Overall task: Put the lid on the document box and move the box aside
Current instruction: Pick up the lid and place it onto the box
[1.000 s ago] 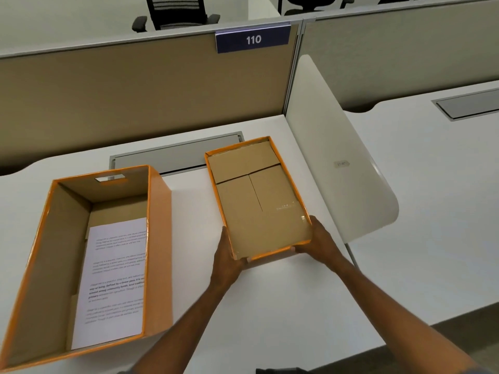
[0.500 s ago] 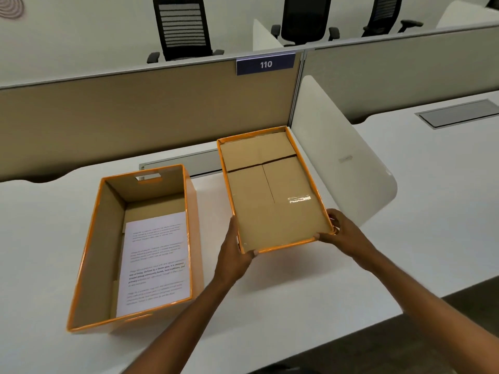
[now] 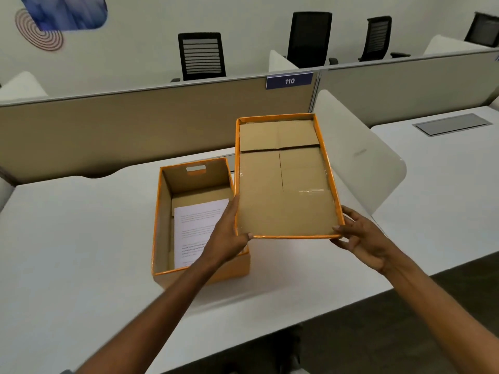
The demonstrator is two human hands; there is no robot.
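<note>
- Office cubicles fill the background, with a tan partition (image 3: 135,125) behind a white desk (image 3: 81,252).
- On the desk stands the open orange document box (image 3: 159,225), a printed sheet (image 3: 194,228) lying inside it.
- Both hands hold the lid (image 3: 283,190) off the desk, hollow side up, its left edge overlapping the box's right rim.
- Left hand (image 3: 229,238) has its fingers pressed together along the lid's left wall, thumb hooked over the near corner.
- Right hand (image 3: 361,238) pinches the near right corner, its fingers (image 3: 348,242) spread beneath.
- Risk, as I judge it: the lid must be flipped first; gripped only at its near end, it could twist, slip, or knock the box's rim.
</note>
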